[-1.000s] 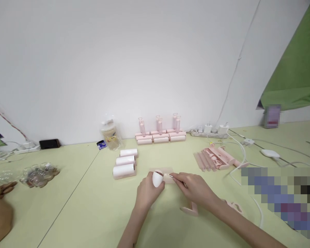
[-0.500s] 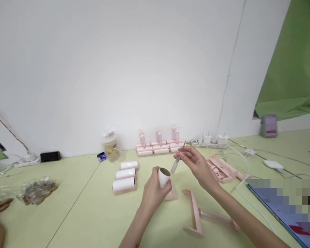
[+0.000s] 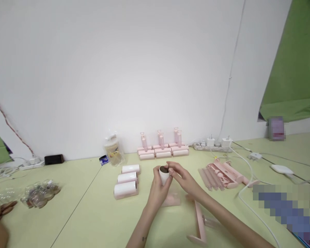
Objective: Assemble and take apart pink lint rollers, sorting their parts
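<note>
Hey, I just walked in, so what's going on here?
A person's left hand holds a white roll with its open end up, and the right hand is at the roll's rim; whether it grips anything there is hidden. Three more white rolls lie to the left, a pink frame lies nearby, and pink rollers sit at the back.

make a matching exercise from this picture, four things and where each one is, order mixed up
1. white roll, open end up
2. black slab
3. lone pink frame
4. bagged container

A. beside the blue packet
B. held in the left hand
C. next to a white power strip
D. on the table near the right forearm

Pairs: 1-B; 2-C; 3-D; 4-A
</note>
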Motion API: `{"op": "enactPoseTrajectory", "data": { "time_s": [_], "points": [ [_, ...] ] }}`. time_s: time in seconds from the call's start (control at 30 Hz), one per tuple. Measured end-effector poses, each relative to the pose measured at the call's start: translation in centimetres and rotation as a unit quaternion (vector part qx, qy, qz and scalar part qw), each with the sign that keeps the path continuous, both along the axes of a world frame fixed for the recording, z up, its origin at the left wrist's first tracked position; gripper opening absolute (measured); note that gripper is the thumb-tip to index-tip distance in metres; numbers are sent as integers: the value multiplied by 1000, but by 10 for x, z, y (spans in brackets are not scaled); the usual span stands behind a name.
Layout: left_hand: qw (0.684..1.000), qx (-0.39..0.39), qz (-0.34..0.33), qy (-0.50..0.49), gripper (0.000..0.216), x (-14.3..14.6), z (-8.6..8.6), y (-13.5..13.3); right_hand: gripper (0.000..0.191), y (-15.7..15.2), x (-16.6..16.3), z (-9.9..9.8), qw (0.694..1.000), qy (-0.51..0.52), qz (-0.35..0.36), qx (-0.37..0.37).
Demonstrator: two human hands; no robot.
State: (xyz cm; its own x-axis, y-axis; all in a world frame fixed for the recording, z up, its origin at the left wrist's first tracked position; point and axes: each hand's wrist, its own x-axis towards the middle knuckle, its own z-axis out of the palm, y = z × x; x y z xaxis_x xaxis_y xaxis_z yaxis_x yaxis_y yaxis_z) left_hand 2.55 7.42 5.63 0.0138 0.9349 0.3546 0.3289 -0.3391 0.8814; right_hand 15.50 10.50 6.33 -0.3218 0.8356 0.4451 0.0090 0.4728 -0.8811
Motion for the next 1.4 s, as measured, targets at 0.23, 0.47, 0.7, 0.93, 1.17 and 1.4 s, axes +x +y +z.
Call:
{"op": "enactPoseTrajectory", "data": {
  "time_s": [0.23, 0.47, 0.7, 0.93, 1.17, 1.4],
  "points": [
    [992, 11, 37, -120, 37, -4, -3, 7, 79, 5, -5, -24, 980, -92, 132, -120],
    [979, 103, 38, -170, 35, -3, 5, 4, 55, 0, -4, -25, 976, -120, 143, -112],
    [988, 124, 85, -40, 41, -25, 22, -5, 36, 7, -1, -18, 996, -37, -16, -86],
    [891, 70, -73, 443, 40, -19, -4, -8, 34, 5, 40, 27, 986, 28, -153, -65],
    [883, 8, -71, 464, 65, -27, -25, -40, 35, -17, 76, 38, 987, -63, -139, -53],
    [863, -52, 64, 498, 53, -118, -38, -78, 33, -24, 105, 14, 957, -278, -79, 30]
  ]
}}
